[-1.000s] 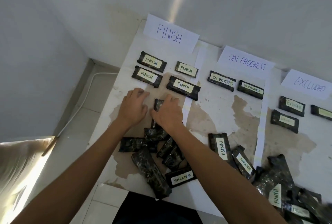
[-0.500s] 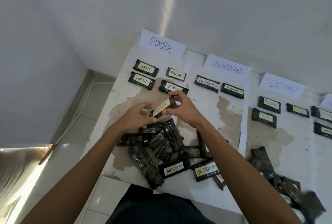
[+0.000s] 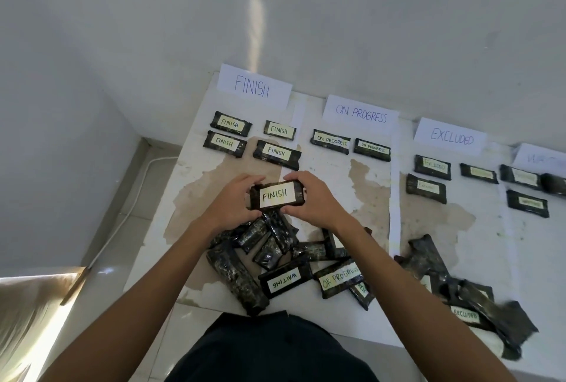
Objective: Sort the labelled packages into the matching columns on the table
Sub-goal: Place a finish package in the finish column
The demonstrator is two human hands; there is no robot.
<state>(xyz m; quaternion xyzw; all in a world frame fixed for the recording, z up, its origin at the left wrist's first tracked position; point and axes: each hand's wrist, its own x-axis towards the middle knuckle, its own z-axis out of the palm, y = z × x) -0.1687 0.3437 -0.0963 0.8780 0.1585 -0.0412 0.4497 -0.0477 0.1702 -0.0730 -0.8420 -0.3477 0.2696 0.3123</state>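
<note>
Head view: a FINISH package held label-up, ready for its column.

The left hand clamps its left end, the right hand its right end, lifted above the unsorted heap at the table's near edge, below the four FINISH packages under the FINISH sign. The risk: the slick wrap slips and lands face-down in the heap, or a drift rightward drops it across the paper divider into the ON PROGRESS column.
</note>
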